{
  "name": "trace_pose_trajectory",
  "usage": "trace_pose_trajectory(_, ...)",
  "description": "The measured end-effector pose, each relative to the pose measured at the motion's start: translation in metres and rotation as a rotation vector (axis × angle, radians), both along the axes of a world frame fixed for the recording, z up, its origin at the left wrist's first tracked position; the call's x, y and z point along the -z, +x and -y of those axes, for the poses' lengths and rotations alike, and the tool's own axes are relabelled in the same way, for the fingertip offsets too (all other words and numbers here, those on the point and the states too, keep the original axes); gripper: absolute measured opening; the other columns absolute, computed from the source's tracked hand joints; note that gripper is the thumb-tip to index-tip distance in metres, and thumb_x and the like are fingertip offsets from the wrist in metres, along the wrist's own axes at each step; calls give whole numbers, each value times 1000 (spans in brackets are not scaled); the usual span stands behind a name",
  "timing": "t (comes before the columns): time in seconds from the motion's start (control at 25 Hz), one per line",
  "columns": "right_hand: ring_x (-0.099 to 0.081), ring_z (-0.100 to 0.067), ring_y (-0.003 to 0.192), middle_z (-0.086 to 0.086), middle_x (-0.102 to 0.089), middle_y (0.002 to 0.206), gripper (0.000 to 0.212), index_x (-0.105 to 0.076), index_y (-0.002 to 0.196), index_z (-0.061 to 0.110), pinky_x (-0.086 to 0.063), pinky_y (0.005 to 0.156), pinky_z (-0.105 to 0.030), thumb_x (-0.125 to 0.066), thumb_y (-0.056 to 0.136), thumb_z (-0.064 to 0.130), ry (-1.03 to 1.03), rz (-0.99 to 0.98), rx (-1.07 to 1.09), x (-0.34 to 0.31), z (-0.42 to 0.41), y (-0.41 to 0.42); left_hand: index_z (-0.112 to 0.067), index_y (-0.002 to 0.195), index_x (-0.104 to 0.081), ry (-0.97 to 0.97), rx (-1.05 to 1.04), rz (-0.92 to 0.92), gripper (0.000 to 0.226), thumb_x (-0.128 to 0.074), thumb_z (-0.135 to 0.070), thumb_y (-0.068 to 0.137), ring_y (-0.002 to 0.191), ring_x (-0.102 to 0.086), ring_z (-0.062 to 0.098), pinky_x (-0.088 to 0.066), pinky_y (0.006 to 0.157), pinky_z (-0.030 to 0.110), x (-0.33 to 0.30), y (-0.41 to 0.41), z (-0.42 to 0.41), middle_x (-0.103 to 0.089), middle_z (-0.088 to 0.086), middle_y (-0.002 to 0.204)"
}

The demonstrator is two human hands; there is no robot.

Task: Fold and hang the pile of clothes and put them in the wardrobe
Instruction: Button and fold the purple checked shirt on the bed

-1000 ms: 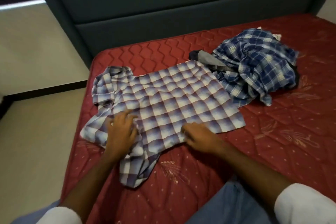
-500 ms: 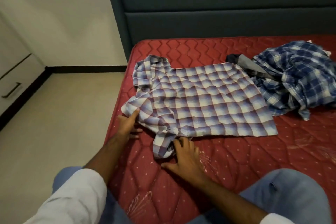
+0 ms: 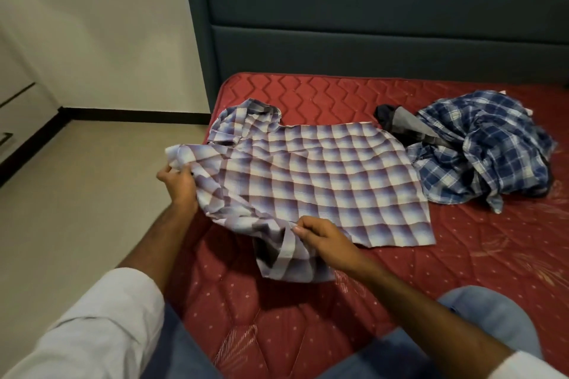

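Note:
A purple-and-white checked shirt (image 3: 323, 181) lies spread on the red mattress (image 3: 462, 271), collar toward the left edge. My left hand (image 3: 178, 183) grips its shoulder and sleeve corner, lifted off the mattress at the bed's left edge. My right hand (image 3: 323, 238) pinches the shirt's near side where a sleeve hangs down in folds. To the right lies a crumpled pile (image 3: 480, 151) made of a dark blue checked shirt over a grey and dark garment.
A dark teal padded headboard (image 3: 369, 24) rises behind the mattress. Beige floor (image 3: 77, 209) runs along the left, with a white drawer unit (image 3: 12, 120) at the far left. My knees in blue jeans are at the bottom edge.
Both hands went from lying flat on or beside the shirt to gripping it. The left corner and near sleeve are now lifted off the mattress. The view has swung left.

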State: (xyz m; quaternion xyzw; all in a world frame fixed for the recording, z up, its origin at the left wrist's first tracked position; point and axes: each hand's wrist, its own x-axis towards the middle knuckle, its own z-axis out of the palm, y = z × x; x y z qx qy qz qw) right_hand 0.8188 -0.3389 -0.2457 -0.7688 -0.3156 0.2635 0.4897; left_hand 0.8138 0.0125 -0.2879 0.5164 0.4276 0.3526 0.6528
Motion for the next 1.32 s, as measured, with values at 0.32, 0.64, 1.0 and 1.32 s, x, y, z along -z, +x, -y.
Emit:
trace_pose_trajectory(0.32, -51, -6, 65, 9, -58, 69, 22, -63, 80, 18, -43, 62, -21, -62, 101, 26, 73, -504, 1, -9, -21, -21, 1, 117, -66, -99, 196, -180, 29, -65, -5, 88, 97, -72, 36, -58, 75, 35, 60, -58, 28, -72, 21, 111)
trace_pose_trajectory(0.64, -24, -15, 143, 10, -25, 157, 82, -35, 147, 45, -26, 116, -43, -73, 76, 65, -588, 517, -365, 57, 40, -58, -10, 114, -68, -426, 583, -212, 28, -61, -32, 98, 90, -75, 29, -60, 67, 40, 44, -98, 93, -77, 11, 103)
trace_pose_trajectory(1.0, -44, -17, 140, 5, -62, 139, 29, -67, 124, 32, -15, 123, -57, -49, 101, 27, -411, 563, -189, 73, 22, -57, -7, 110, -58, -349, 358, 141, 18, -44, -18, 107, 66, -73, 21, -59, 58, 29, -3, -74, 78, -68, 10, 96)
trace_pose_trajectory(1.32, -60, -33, 127, -16, -63, 137, 46, -57, 137, 0, -47, 110, -46, -67, 95, 19, -178, -733, -395, -12, 45, -46, 3, 123, -60, -264, 319, -72, 27, -52, -4, 98, 72, -68, 19, -57, 59, 30, -1, -85, 73, -69, 10, 92)
